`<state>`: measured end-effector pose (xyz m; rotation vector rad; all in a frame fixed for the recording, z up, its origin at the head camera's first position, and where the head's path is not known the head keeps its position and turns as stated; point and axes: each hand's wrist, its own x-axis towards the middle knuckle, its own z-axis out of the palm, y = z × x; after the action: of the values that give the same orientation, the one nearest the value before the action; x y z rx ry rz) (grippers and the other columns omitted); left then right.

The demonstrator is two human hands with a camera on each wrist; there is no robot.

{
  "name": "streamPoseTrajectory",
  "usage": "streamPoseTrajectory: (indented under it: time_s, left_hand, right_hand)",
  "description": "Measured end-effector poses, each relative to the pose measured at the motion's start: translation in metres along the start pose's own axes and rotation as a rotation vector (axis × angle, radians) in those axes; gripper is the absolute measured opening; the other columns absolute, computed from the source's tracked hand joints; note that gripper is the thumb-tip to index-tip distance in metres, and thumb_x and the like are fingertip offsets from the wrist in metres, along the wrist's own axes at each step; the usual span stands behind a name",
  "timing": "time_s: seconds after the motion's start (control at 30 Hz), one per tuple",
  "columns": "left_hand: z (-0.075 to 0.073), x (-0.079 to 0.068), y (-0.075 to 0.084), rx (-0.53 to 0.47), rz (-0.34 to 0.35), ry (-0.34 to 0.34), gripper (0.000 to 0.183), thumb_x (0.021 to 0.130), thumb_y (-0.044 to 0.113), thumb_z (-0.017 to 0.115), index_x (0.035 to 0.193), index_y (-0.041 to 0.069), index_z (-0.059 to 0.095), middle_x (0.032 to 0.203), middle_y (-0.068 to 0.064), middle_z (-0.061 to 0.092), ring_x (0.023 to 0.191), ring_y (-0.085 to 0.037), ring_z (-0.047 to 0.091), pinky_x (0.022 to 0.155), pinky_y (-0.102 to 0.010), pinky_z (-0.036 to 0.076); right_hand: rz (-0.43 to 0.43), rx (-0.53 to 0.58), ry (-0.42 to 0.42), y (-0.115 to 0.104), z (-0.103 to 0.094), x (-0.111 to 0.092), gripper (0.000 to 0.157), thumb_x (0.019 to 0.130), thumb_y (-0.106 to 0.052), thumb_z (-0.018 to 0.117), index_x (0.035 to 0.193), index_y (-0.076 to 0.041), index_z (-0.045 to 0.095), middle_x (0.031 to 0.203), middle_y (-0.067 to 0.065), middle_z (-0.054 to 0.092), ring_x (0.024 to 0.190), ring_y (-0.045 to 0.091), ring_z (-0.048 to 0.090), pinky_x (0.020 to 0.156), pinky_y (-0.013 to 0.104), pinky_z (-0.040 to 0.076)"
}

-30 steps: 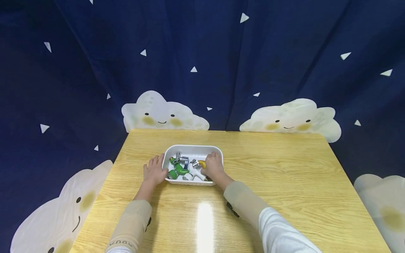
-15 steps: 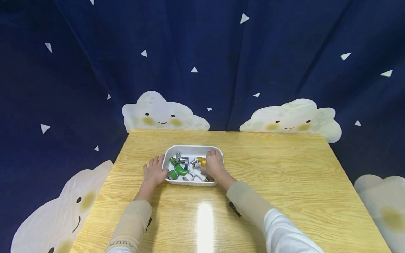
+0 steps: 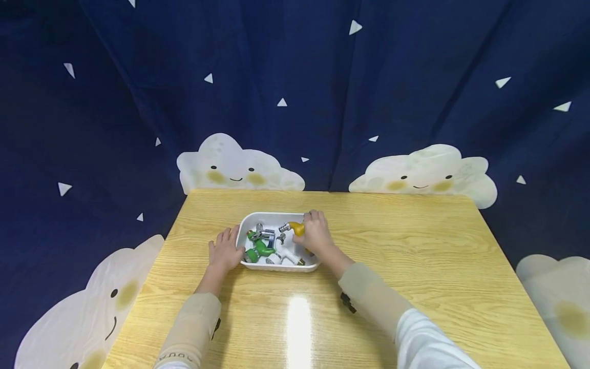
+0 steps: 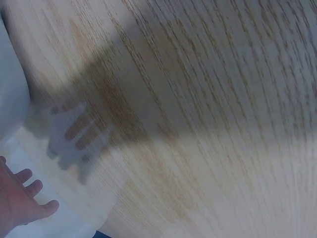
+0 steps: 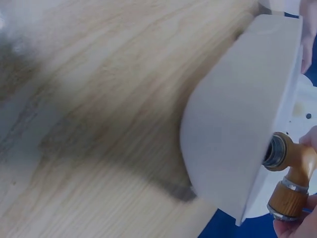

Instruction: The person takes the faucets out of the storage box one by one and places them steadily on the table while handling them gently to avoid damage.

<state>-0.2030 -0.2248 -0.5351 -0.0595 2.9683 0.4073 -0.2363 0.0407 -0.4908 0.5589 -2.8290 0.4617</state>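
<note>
My right hand (image 3: pixel 318 233) grips a yellow-orange tap (image 3: pixel 297 228) above the right end of a white tray (image 3: pixel 282 268). The tap's metal spout end points left in the head view. In the right wrist view, the tap (image 5: pixel 298 157) shows a threaded opening and a wood-look knob; fingers (image 5: pixel 311 218) hold it beside the tray wall (image 5: pixel 228 119). Inside the tray lie a green tap (image 3: pixel 264 248), a white tap (image 3: pixel 288 254) and a chrome tap (image 3: pixel 267 234). My left hand (image 3: pixel 226 251), its fingers extended, rests against the tray's left side.
The tray stands on a wood-grain table (image 3: pixel 405 277). Behind it hangs a dark blue curtain (image 3: pixel 322 92) with white triangles and smiling clouds. Another small yellow piece (image 3: pixel 308 252) shows at the tray's right end, partly hidden by the right hand.
My right hand has raised the yellow-orange tap and shifted slightly right and away from me. More of the white tap shows now. The left hand has stayed at the tray's side.
</note>
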Motion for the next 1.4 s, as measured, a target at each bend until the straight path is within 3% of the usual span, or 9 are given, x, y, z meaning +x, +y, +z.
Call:
streamPoseTrajectory:
  time_s: [0.27, 0.67, 0.97, 1.1, 1.4]
  left_hand:
    - [0.001, 0.000, 0.000, 0.004, 0.008, 0.012, 0.072, 0.081, 0.033, 0.042, 0.146, 0.012, 0.017, 0.145, -0.021, 0.024, 0.132, -0.040, 0.020, 0.100, -0.067, 0.015]
    - [-0.001, -0.002, 0.002, -0.002, 0.004, 0.013, 0.071, 0.081, 0.032, 0.042, 0.145, 0.011, 0.019, 0.145, -0.021, 0.024, 0.131, -0.041, 0.021, 0.100, -0.067, 0.016]
    - [0.000, -0.001, 0.001, -0.005, 0.006, 0.015, 0.072, 0.081, 0.032, 0.042, 0.146, 0.012, 0.018, 0.145, -0.021, 0.024, 0.131, -0.041, 0.021, 0.099, -0.067, 0.016]
    - [0.000, -0.001, 0.001, -0.004, 0.009, 0.017, 0.071, 0.082, 0.032, 0.042, 0.146, 0.012, 0.018, 0.144, -0.021, 0.024, 0.131, -0.040, 0.021, 0.099, -0.067, 0.017]
    - [0.000, -0.001, 0.000, -0.003, 0.009, 0.020, 0.072, 0.081, 0.032, 0.042, 0.146, 0.012, 0.018, 0.144, -0.020, 0.025, 0.131, -0.041, 0.022, 0.099, -0.067, 0.017]
  right_hand:
    - [0.058, 0.083, 0.022, 0.009, -0.017, 0.003, 0.067, 0.063, -0.035, 0.076, 0.108, 0.010, 0.056, 0.110, 0.022, 0.054, 0.103, 0.033, 0.046, 0.096, 0.040, 0.040]
    - [0.122, 0.168, 0.149, 0.037, -0.031, 0.006, 0.061, 0.062, -0.028, 0.074, 0.105, 0.012, 0.058, 0.108, 0.024, 0.055, 0.103, 0.036, 0.047, 0.094, 0.041, 0.040]
    - [0.217, 0.173, 0.113, 0.059, -0.033, 0.005, 0.066, 0.064, -0.031, 0.075, 0.109, 0.012, 0.056, 0.113, 0.025, 0.052, 0.106, 0.036, 0.043, 0.092, 0.042, 0.043]
    - [0.229, 0.170, 0.135, 0.069, -0.033, 0.002, 0.066, 0.063, -0.030, 0.077, 0.108, 0.014, 0.056, 0.112, 0.027, 0.053, 0.107, 0.039, 0.044, 0.094, 0.044, 0.042]
    - [0.322, 0.181, 0.088, 0.092, -0.027, -0.002, 0.065, 0.063, -0.029, 0.071, 0.108, 0.013, 0.054, 0.109, 0.025, 0.052, 0.102, 0.036, 0.042, 0.085, 0.042, 0.045]
